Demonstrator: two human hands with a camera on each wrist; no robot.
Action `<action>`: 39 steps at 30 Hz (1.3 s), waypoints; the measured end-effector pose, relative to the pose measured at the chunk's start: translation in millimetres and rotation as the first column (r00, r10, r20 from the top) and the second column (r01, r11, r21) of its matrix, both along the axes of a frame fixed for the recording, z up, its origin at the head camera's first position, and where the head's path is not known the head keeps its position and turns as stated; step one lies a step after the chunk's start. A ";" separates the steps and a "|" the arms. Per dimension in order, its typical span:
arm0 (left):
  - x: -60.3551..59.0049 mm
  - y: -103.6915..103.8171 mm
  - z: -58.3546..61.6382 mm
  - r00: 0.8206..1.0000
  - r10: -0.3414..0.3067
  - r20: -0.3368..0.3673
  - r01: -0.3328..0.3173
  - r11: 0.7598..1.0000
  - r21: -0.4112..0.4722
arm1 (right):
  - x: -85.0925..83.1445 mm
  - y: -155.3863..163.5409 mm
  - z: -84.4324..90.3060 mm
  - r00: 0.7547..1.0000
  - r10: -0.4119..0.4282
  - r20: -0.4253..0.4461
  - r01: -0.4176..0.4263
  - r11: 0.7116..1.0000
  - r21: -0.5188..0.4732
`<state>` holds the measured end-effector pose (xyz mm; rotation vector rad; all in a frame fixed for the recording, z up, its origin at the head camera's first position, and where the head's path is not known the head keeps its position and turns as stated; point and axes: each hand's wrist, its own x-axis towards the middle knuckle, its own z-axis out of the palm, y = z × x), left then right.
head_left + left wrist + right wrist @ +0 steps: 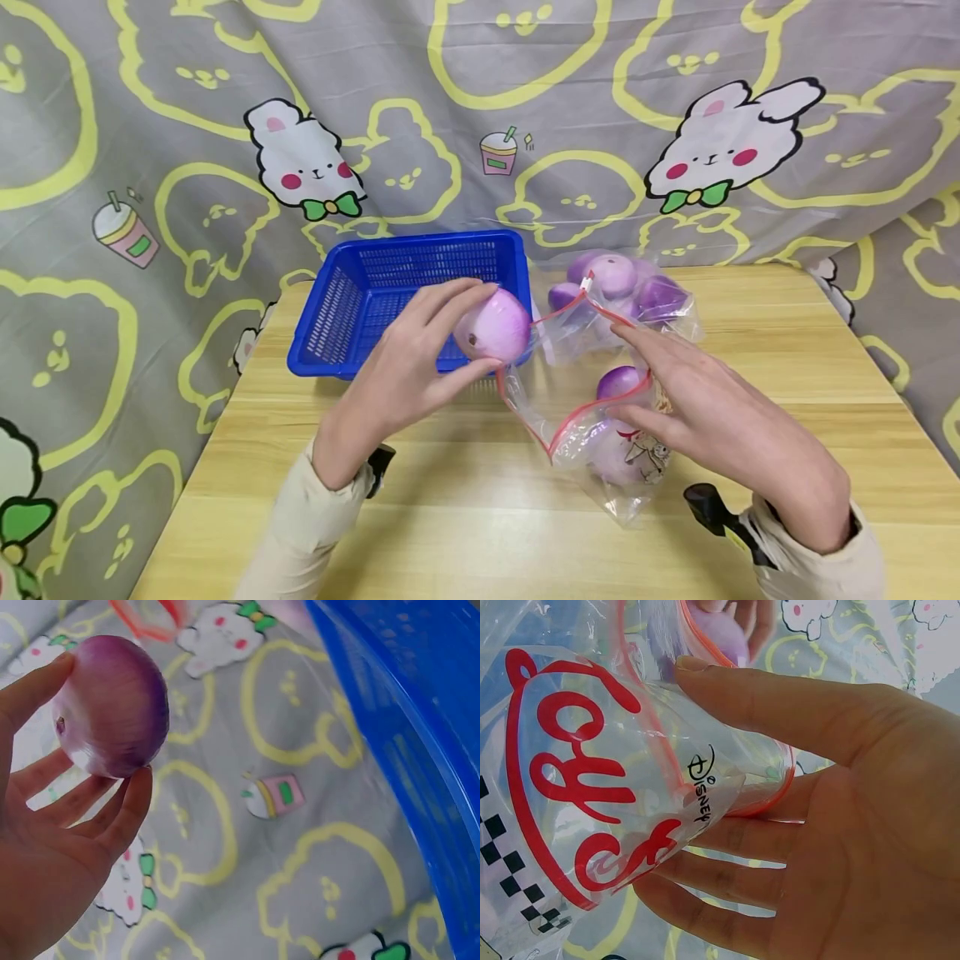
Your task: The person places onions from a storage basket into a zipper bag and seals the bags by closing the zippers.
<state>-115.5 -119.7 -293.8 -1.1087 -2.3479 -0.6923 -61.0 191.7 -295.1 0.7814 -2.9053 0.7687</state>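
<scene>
Covering wall — bunny-print cloth (pixel 465 108); wooden table (pixel 480 517); left fingers (pixel 450 304) grip onion (pixel 495 327), right fingers (pixel 645 342) pinch bag (pixel 600 433).

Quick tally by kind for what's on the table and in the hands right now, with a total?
Purple onions, as far as visible: 6 (one in the left hand, two in the near bag, about three in the far bag)
Clear zip bags: 2
Blue basket: 1
Total: 9

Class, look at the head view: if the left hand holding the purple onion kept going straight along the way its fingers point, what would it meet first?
Probably the open red-zipped clear plastic bag, whose mouth lies just beyond the left hand and its round purple onion. Depth is unclear, so the blue plastic basket rim might be brushed instead.
</scene>
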 end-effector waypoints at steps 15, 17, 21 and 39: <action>19.6 41.2 -25.8 0.993 -0.099 0.067 0.099 0.995 0.004 | 0.2 -3.0 -3.6 1.000 0.012 -0.028 -0.012 1.000 -0.007; 21.8 45.1 -30.1 0.992 -0.091 0.087 0.094 0.995 -0.023 | 0.8 -4.4 -3.6 0.999 0.016 -0.039 -0.017 1.000 -0.009; 24.4 49.5 -36.8 0.990 -0.072 0.118 0.081 0.994 -0.069 | 1.9 -7.0 -2.8 0.999 0.021 -0.041 -0.021 1.000 0.007; 28.6 45.9 -37.2 0.983 -0.050 0.176 0.068 0.993 -0.096 | 4.0 -9.2 -3.7 0.997 0.011 -0.072 -0.009 0.999 0.034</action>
